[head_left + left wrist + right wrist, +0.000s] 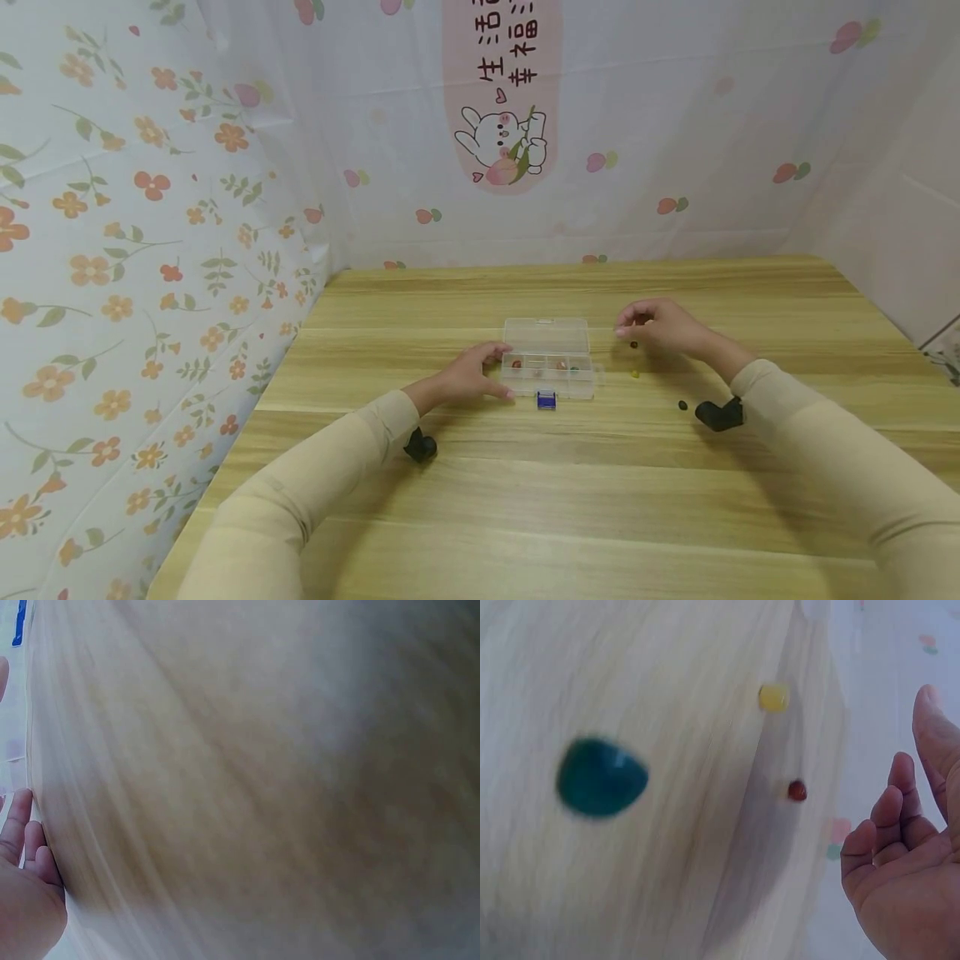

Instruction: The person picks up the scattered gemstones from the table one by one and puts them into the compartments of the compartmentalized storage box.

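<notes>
A clear plastic compartment box (547,393) lies with its lid (546,336) folded back and its blue latch (546,401) at the front. Several small coloured stones sit in its compartments. My left hand (472,373) holds the box's left end, thumb at the front corner and fingers toward the back. To the right of the box my right hand (660,325) hovers, fingers loosely bent; in the right wrist view nothing shows between them. Near it lie a red-brown stone (797,790), a yellow stone (773,697) and a dark green stone (601,778).
The wood-grain table (480,500) runs back to a printed cloth (645,125). A flowered cloth (135,292) hangs along the left side. A black wrist mount (720,414) sits close to the table beneath the right wrist.
</notes>
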`<state>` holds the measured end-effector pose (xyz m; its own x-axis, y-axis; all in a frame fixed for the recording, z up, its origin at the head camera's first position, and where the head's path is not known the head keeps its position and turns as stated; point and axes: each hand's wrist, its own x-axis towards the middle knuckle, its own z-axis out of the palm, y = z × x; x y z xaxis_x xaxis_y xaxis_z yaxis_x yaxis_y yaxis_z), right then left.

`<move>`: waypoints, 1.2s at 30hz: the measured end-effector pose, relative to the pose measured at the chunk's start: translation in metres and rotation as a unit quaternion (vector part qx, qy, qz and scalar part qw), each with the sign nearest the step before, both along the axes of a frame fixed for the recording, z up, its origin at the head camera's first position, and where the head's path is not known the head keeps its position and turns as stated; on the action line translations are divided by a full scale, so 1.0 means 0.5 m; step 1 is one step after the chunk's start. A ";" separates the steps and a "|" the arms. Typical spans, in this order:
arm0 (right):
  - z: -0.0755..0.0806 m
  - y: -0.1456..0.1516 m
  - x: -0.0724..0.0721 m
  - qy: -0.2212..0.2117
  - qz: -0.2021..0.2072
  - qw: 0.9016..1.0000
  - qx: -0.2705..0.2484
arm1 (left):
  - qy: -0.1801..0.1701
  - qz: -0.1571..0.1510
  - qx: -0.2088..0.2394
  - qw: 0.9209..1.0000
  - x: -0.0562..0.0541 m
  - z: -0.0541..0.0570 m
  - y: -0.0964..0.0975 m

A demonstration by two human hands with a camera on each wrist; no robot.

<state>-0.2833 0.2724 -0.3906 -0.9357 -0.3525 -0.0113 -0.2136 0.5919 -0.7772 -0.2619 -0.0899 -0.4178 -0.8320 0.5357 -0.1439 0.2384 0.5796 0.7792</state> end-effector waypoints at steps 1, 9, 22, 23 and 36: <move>0.000 -0.005 0.000 0.003 0.002 1.000 -0.001 | 0.000 0.000 0.000 1.000 0.000 0.000 0.000; 0.004 -0.051 0.007 0.020 0.027 0.999 -0.016 | 0.002 -0.002 0.000 1.000 0.000 0.000 0.001; 0.001 -0.130 0.017 0.028 0.069 0.996 -0.039 | -0.003 -0.001 0.005 1.000 0.001 0.001 0.002; 0.000 -0.137 0.019 0.025 0.071 0.996 -0.040 | -0.004 -0.001 0.007 1.000 0.001 0.001 0.001; -0.006 -0.209 0.025 0.009 0.133 0.989 -0.057 | -0.011 0.000 0.006 1.000 -0.001 0.002 0.002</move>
<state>-0.2707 0.1680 -0.3937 -0.8090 -0.5848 0.0598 -0.3655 0.4207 -0.8303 -0.2623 -0.0889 -0.4167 -0.8281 0.5383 -0.1563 0.2211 0.5700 0.7913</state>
